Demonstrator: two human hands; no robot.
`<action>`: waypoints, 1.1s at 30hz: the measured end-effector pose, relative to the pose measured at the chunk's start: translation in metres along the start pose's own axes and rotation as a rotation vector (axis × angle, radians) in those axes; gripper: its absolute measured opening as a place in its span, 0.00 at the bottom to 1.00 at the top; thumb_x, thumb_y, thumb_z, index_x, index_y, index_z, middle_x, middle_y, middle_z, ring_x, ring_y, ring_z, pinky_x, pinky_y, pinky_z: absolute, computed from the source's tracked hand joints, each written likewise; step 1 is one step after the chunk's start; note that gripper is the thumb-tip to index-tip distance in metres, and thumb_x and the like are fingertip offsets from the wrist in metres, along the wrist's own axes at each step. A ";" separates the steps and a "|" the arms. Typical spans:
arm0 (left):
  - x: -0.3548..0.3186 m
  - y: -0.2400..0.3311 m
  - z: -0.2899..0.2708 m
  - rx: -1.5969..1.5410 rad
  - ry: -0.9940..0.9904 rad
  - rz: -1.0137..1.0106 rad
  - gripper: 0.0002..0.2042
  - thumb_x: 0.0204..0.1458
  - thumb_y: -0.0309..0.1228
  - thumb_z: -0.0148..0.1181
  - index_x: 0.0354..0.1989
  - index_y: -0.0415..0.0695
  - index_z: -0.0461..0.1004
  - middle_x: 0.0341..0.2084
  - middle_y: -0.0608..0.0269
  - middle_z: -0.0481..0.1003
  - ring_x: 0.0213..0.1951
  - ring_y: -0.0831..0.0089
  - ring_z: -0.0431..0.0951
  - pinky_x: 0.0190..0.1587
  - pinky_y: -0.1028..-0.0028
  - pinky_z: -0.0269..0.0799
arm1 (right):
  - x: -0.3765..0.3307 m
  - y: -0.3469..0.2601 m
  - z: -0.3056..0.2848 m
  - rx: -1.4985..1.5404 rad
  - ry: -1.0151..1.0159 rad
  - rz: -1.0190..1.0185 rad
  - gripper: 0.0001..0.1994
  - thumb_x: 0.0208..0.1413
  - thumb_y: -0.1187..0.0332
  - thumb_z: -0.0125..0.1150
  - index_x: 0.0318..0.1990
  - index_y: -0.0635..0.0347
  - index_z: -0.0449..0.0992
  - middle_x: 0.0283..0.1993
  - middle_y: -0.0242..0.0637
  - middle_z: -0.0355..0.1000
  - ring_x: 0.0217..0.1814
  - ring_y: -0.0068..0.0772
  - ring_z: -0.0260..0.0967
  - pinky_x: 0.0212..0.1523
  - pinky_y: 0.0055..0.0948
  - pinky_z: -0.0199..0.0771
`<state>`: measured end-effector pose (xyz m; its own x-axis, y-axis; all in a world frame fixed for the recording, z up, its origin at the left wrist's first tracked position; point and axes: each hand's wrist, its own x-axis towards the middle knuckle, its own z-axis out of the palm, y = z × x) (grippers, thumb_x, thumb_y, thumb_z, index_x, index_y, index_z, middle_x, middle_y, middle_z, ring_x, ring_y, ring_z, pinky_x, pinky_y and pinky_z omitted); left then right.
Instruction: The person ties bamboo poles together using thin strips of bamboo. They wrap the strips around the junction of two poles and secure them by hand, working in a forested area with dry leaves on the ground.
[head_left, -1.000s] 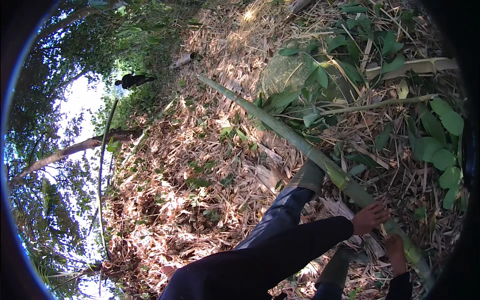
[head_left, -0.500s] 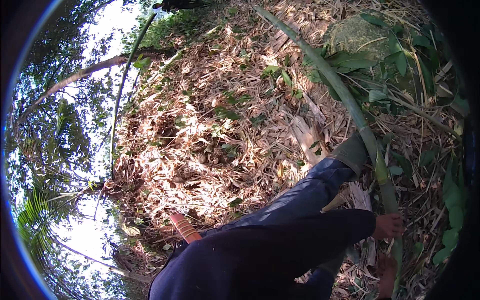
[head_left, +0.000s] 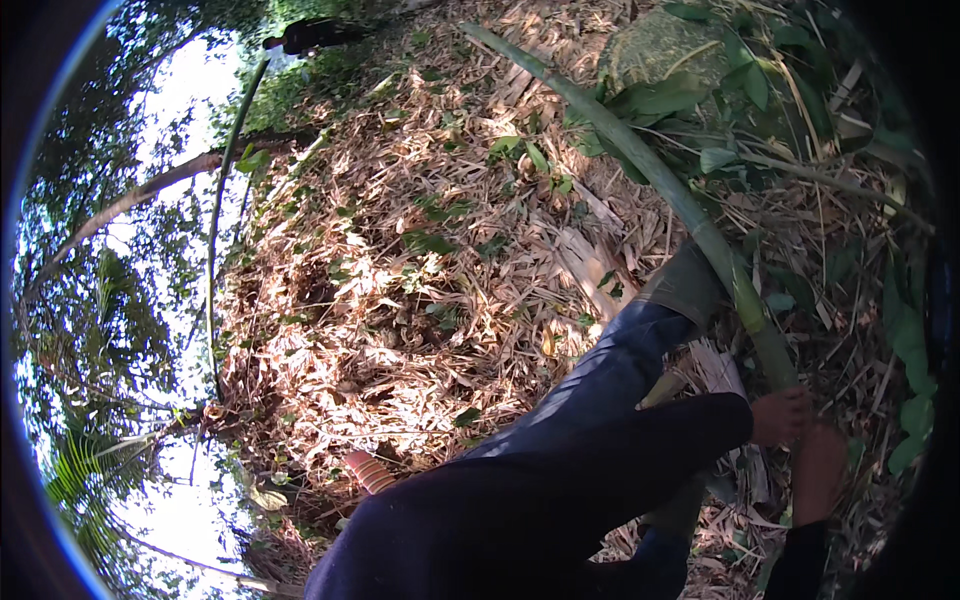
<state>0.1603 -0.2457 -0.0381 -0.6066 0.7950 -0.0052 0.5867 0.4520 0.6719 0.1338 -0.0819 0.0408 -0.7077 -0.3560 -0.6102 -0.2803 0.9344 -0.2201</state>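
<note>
A long green bamboo pole (head_left: 640,155) curves from the upper middle down to my hands at the lower right. My left hand (head_left: 780,415) is closed round its near part, the dark sleeve reaching across from the lower middle. Right beside it and slightly nearer, my right hand (head_left: 818,465) is also closed at the pole, its fingers partly hidden. The pole passes over my boot (head_left: 690,285), below a blue trouser leg (head_left: 625,355). Beyond the hands, the pole's lower end cannot be seen.
Dry bamboo leaf litter (head_left: 390,300) covers the slope. A mossy rock (head_left: 665,50) and leafy green stems (head_left: 740,85) lie at the upper right. A thin upright stem (head_left: 222,200) stands left. A person (head_left: 315,38) is far off. An orange ribbed piece (head_left: 370,472) shows at my waist.
My right hand has moved up along the pole, close to my left hand. The whole view has shifted a little, and more of the distant person shows.
</note>
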 end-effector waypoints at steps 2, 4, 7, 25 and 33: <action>0.010 -0.005 0.019 -0.056 0.147 -0.025 0.25 0.38 0.37 0.59 0.50 0.50 0.72 0.55 0.60 0.67 0.61 0.55 0.59 0.66 0.48 0.45 | -0.015 -0.012 0.006 0.069 0.129 0.209 0.11 0.50 0.67 0.56 0.42 0.58 0.74 0.27 0.41 0.71 0.30 0.41 0.73 0.28 0.38 0.72; 0.017 0.007 0.013 -0.009 0.028 0.065 0.23 0.39 0.34 0.57 0.49 0.47 0.72 0.53 0.59 0.69 0.59 0.55 0.62 0.64 0.50 0.48 | -0.041 -0.023 0.017 0.142 0.174 0.329 0.10 0.50 0.68 0.54 0.40 0.58 0.73 0.27 0.40 0.71 0.29 0.42 0.72 0.27 0.39 0.71; 0.008 -0.013 -0.010 -0.019 -0.043 -0.013 0.23 0.41 0.26 0.55 0.51 0.44 0.71 0.51 0.58 0.71 0.57 0.58 0.65 0.61 0.54 0.53 | -0.037 -0.062 0.006 0.440 0.270 0.599 0.04 0.50 0.73 0.52 0.33 0.62 0.69 0.27 0.46 0.71 0.30 0.49 0.72 0.30 0.43 0.71; 0.022 0.016 -0.029 0.030 -0.156 0.071 0.26 0.45 0.24 0.56 0.57 0.46 0.66 0.58 0.62 0.67 0.54 0.62 0.67 0.57 0.60 0.55 | -0.102 -0.070 0.069 1.210 0.155 0.712 0.11 0.59 0.66 0.49 0.27 0.62 0.72 0.23 0.37 0.71 0.27 0.28 0.72 0.28 0.31 0.68; 0.023 0.014 -0.026 -0.035 -0.121 0.046 0.24 0.44 0.26 0.58 0.55 0.44 0.68 0.55 0.61 0.68 0.53 0.62 0.67 0.57 0.59 0.57 | -0.044 0.018 -0.005 0.013 0.100 0.160 0.04 0.45 0.67 0.57 0.24 0.51 0.78 0.23 0.30 0.73 0.31 0.31 0.74 0.30 0.32 0.69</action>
<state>0.1409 -0.2318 -0.0101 -0.5093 0.8584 -0.0618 0.5917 0.4014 0.6991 0.1564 -0.0496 0.0680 -0.8038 -0.2025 -0.5594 -0.1515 0.9790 -0.1366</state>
